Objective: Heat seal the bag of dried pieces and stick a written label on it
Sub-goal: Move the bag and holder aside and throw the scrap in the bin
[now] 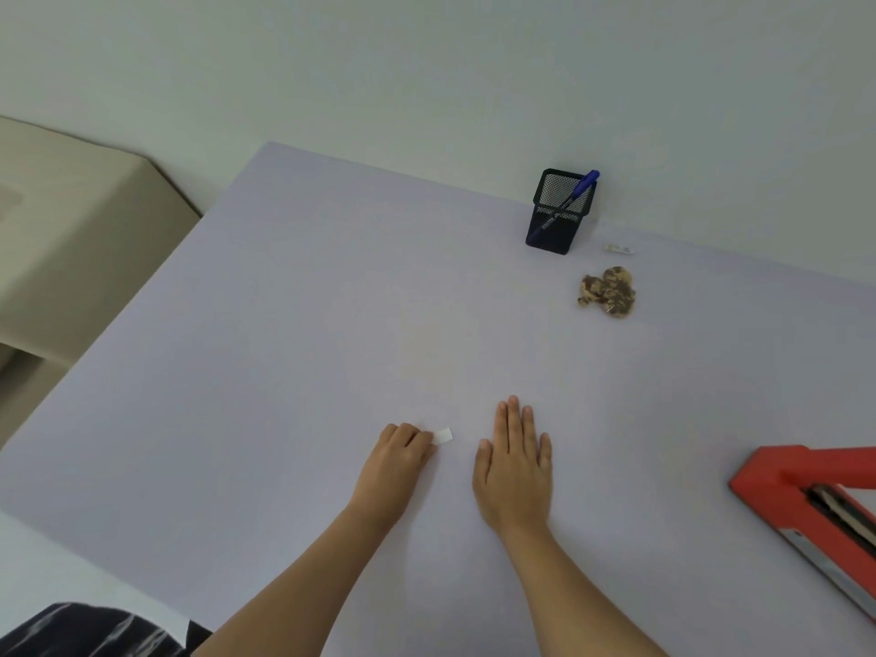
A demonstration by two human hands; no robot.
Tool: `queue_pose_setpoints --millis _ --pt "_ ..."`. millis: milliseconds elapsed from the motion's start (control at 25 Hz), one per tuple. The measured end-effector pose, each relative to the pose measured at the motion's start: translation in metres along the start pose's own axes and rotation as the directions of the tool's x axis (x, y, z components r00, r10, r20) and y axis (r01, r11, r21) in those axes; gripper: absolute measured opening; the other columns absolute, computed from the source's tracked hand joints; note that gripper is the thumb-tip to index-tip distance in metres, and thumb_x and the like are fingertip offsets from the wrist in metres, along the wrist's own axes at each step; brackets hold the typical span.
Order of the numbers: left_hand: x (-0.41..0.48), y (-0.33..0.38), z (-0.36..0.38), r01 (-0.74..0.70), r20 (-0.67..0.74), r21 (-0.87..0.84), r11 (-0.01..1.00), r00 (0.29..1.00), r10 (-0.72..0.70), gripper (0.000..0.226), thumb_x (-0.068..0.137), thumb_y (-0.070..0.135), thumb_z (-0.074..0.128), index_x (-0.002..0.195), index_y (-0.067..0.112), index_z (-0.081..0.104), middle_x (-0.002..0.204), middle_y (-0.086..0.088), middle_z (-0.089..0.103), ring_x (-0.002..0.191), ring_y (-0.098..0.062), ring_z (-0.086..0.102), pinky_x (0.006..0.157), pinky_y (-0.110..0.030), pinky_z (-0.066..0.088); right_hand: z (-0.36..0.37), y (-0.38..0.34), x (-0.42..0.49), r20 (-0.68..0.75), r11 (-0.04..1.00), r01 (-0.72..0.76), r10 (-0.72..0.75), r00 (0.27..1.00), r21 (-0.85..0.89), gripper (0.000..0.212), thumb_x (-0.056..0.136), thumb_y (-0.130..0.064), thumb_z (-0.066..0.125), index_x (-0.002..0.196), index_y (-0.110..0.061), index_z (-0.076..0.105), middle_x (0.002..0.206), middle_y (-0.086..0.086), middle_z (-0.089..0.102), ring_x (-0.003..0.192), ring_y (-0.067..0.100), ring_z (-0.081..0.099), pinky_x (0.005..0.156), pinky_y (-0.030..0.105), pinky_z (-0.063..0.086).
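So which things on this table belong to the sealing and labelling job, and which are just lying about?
Job:
bag of dried pieces
red heat sealer
white label, held by left hand
blue pen

Lying about:
mesh pen holder
small white strip, purpose unclear

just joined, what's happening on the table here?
A person is at a pale table. The left hand pinches a small white label against the surface; the right hand lies flat and empty beside it. The bag of dried pieces sits untouched farther back on the right, near a mesh pen holder with a blue pen in it. The red heat sealer is at the right edge, nothing in it.
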State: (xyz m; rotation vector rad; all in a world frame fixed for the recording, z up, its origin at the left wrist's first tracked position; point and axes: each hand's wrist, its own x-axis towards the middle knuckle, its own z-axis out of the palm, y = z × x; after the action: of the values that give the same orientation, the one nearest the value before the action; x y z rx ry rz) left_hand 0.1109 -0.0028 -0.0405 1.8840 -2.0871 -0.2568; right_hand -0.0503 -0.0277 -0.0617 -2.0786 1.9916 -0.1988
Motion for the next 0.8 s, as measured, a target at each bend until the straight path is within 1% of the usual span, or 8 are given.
queue_pose_setpoints --millis 80,160,320,440,520,600,680,800 --pt "-0.001 -0.004 0.002 -0.091 0.022 0.069 0.993 0.996 0.09 0.031 0.059 -0.008 0.076 0.082 0.007 0.063 0.071 -0.005 0.06 0.059 -0.021 0.053 0.05 -0.026 0.049 0.0 0.001 0.0 0.003 1.0 -0.004 0.004 1.0 -0.002 0.056 0.091 -0.032 0.023 0.139 -0.007 0.035 0.148 0.006 0.036 0.136 0.022 0.033 0.108 0.039 0.012" --pt "-0.002 -0.004 0.004 -0.137 0.016 0.121 0.983 0.991 0.136 0.03 0.059 -0.01 0.071 0.083 0.006 0.061 0.07 -0.006 0.059 0.058 -0.02 0.052 0.05 -0.027 0.049 0.0 0.001 0.0 0.004 1.0 -0.008 0.008 1.0 -0.002 0.056 0.091 -0.032 0.022 0.139 -0.007 0.034 0.149 0.006 0.034 0.137 0.022 0.032 0.108 0.039 0.012" --pt "0.0 0.0 0.004 -0.112 0.007 0.117 0.987 0.994 0.112 0.03 0.058 -0.009 0.073 0.081 0.006 0.062 0.069 -0.006 0.059 0.058 -0.02 0.053 0.048 -0.026 0.049 -0.001 0.0 0.0 0.008 1.0 -0.01 0.01 1.0 0.004 0.057 0.091 -0.033 0.022 0.139 -0.007 0.034 0.149 0.006 0.034 0.137 0.022 0.032 0.107 0.039 0.012" --pt "0.002 0.011 0.0 0.055 0.047 0.055 0.997 0.997 -0.057 0.026 0.06 -0.007 0.074 0.077 0.007 0.061 0.072 -0.005 0.058 0.063 -0.02 0.053 0.049 -0.025 0.048 -0.001 0.0 0.0 0.017 1.0 -0.009 0.009 1.0 0.012 0.058 0.091 -0.033 0.02 0.14 -0.007 0.033 0.15 0.005 0.032 0.138 0.022 0.031 0.111 0.041 0.015" --pt "0.005 0.021 -0.004 0.269 0.073 -0.05 0.962 0.961 -0.265 0.009 0.079 -0.001 0.06 0.081 0.007 0.057 0.079 -0.006 0.056 0.072 -0.021 0.051 0.059 -0.029 0.048 -0.002 0.0 0.0 0.045 1.0 0.004 -0.005 0.999 0.01 0.061 0.09 -0.036 0.014 0.142 -0.007 0.028 0.153 0.004 0.025 0.141 0.021 0.024 0.113 0.042 0.014" --pt "0.007 0.032 -0.009 0.477 0.09 -0.205 0.855 0.879 -0.469 0.013 0.091 0.007 0.044 0.082 0.007 0.053 0.08 -0.007 0.055 0.073 -0.02 0.049 0.062 -0.028 0.042 -0.002 0.0 0.003 0.108 1.0 0.021 -0.023 0.994 0.021 0.067 0.087 -0.04 0.002 0.145 -0.009 0.016 0.156 0.003 0.011 0.144 0.02 0.01 0.114 0.042 0.006" --pt "0.004 0.038 -0.016 0.582 0.094 -0.35 0.734 0.802 -0.59 0.02 0.093 0.01 0.041 0.08 0.007 0.057 0.077 -0.007 0.059 0.07 -0.019 0.051 0.059 -0.025 0.039 -0.007 0.003 0.006 0.179 0.999 0.043 -0.047 0.983 0.03 0.068 0.087 -0.042 -0.003 0.147 -0.009 0.005 0.157 0.003 -0.001 0.145 0.021 -0.002 0.115 0.043 0.002" --pt "-0.011 0.045 -0.032 0.636 0.129 -0.518 0.572 0.719 -0.683 0.021 0.092 0.021 0.051 0.081 0.01 0.065 0.075 -0.004 0.067 0.07 -0.018 0.058 0.059 -0.019 0.041 -0.025 0.005 0.001 0.203 0.993 0.091 -0.104 0.974 0.068 0.058 0.097 -0.036 0.015 0.147 -0.008 0.004 0.157 0.006 -0.003 0.145 0.023 -0.003 0.115 0.045 0.005"
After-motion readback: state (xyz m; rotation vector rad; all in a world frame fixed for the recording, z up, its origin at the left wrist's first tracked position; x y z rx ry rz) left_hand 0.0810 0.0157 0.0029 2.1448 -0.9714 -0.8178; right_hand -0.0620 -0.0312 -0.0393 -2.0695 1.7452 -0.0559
